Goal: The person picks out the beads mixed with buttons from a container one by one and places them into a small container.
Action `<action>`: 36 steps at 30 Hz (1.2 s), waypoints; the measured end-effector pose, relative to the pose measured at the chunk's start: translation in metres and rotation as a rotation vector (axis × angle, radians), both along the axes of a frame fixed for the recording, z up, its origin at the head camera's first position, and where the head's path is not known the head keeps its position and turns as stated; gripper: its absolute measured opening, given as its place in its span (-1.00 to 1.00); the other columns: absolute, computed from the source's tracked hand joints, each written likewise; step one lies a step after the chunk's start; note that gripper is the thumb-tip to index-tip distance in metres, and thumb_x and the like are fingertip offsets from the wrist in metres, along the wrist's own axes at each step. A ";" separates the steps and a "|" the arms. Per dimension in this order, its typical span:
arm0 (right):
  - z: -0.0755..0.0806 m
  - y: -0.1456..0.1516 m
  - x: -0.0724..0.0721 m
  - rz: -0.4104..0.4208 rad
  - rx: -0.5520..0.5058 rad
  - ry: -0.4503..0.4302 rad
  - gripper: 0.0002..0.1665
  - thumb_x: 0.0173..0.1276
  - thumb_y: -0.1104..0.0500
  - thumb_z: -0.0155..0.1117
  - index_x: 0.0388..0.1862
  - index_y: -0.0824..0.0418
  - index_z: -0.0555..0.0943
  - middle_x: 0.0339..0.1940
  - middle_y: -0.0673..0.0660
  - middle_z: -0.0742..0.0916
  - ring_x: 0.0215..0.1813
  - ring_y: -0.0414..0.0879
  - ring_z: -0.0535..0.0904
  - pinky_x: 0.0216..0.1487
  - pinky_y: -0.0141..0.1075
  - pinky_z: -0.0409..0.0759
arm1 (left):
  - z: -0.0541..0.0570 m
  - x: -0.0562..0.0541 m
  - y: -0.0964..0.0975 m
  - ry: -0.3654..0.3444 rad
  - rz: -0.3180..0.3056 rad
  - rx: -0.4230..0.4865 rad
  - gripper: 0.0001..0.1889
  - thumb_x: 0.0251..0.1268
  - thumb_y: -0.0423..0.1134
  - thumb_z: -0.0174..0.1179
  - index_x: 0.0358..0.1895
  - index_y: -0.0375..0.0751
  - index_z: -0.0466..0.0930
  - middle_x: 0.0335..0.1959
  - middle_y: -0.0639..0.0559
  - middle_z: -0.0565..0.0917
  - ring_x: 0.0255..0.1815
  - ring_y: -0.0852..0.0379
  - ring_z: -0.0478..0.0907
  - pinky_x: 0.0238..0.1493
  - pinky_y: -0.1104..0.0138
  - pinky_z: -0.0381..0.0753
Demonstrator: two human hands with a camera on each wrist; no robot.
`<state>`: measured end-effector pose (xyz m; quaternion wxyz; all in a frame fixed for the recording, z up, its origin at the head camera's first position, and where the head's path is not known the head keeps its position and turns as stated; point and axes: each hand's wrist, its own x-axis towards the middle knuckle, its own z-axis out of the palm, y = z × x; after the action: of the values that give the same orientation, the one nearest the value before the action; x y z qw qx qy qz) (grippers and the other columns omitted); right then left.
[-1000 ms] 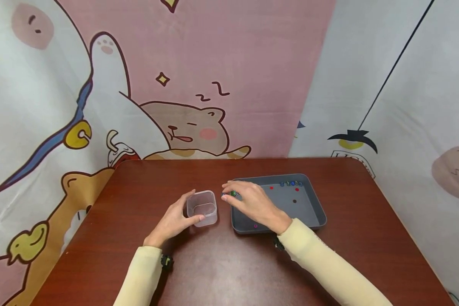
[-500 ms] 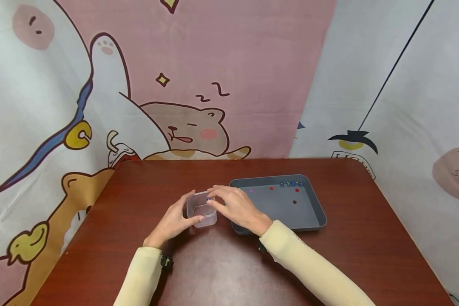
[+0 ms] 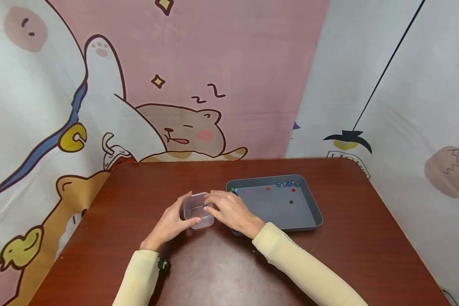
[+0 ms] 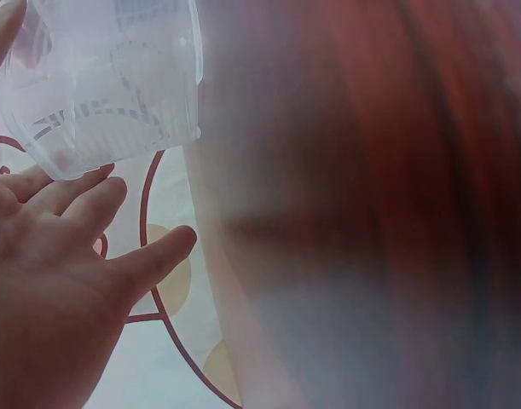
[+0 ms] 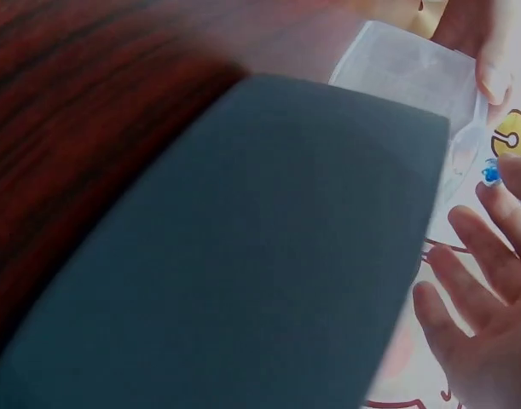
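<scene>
By the left hand (image 3: 170,223), a clear plastic container (image 3: 203,223) is gripped on the brown table (image 3: 229,276), with the thumb and the fingers laid on opposite sides of it. By the right hand (image 3: 231,209), a small blue piece (image 5: 491,173) is pinched between thumb and forefinger, the other fingers being spread apart, and it is held at the container's mouth; whether it is below the rim cannot be told. To the right stands a grey tray (image 3: 287,219), where a row of small blue and green pieces (image 3: 289,184) is seen along the far side. The step in hand is judged to be the putting of one piece into the container; for the next move, the pinch would need to be loosened over the mouth, with the container kept steady. No brand or label can be read on the container or the tray. On the backdrop (image 3: 260,85), Z-like marks (image 3: 199,100) are drawn, and at the right some capital letters (image 3: 342,155) are partly cut off; the dark marks (image 3: 292,241) on the right sleeve (image 3: 304,267) are too small to be read.
</scene>
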<state>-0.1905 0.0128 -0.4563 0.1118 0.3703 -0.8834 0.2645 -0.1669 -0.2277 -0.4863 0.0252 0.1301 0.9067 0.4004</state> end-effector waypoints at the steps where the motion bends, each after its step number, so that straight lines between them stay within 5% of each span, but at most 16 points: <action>1: -0.001 0.000 0.000 -0.005 0.002 0.011 -0.81 0.48 0.04 0.39 -0.09 0.11 0.78 0.13 0.08 0.78 0.33 0.02 0.61 0.26 -0.06 0.61 | 0.000 0.000 0.000 -0.002 -0.002 0.001 0.06 0.15 0.22 0.50 0.63 -0.10 0.16 0.49 -0.15 0.42 0.31 -0.08 0.52 0.27 -0.06 0.53; 10: -0.010 -0.001 -0.002 -0.015 0.046 0.075 -0.75 0.46 0.02 0.41 -0.07 0.16 0.79 0.11 0.10 0.78 0.34 0.11 0.61 0.28 -0.01 0.60 | -0.001 -0.002 0.000 0.008 -0.002 0.000 0.05 0.15 0.18 0.52 0.62 -0.12 0.18 0.46 -0.16 0.44 0.28 -0.07 0.54 0.26 -0.03 0.54; 16: 0.002 0.009 0.003 0.062 0.068 0.059 -0.66 0.49 -0.01 0.38 0.08 0.15 0.77 0.24 0.12 0.73 0.40 0.10 0.55 0.34 0.00 0.54 | -0.002 -0.002 0.000 0.014 -0.006 -0.009 0.04 0.16 0.20 0.50 0.62 -0.11 0.19 0.45 -0.17 0.45 0.27 -0.07 0.54 0.24 -0.05 0.56; 28: 0.043 0.065 0.010 0.097 0.053 -0.141 -0.39 0.49 -0.01 0.38 0.44 0.15 0.56 0.48 0.06 0.55 0.57 0.02 0.35 0.44 0.03 0.43 | -0.003 -0.001 0.000 0.019 0.006 -0.012 0.04 0.13 0.18 0.53 0.61 -0.12 0.20 0.47 -0.17 0.44 0.34 -0.10 0.49 0.33 -0.13 0.47; 36: 0.048 0.094 0.004 0.116 0.086 -0.257 -0.19 0.43 0.00 0.45 0.58 0.10 0.39 0.59 0.01 0.42 0.63 -0.03 0.22 0.47 -0.01 0.40 | -0.004 0.000 0.000 0.017 -0.007 -0.013 0.04 0.17 0.15 0.52 0.63 -0.13 0.17 0.54 -0.18 0.36 0.47 -0.16 0.38 0.40 -0.17 0.39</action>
<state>-0.1869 0.1063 -0.4085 -0.0336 0.3884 -0.8781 0.2775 -0.1667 -0.2280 -0.4903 0.0196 0.1365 0.9090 0.3934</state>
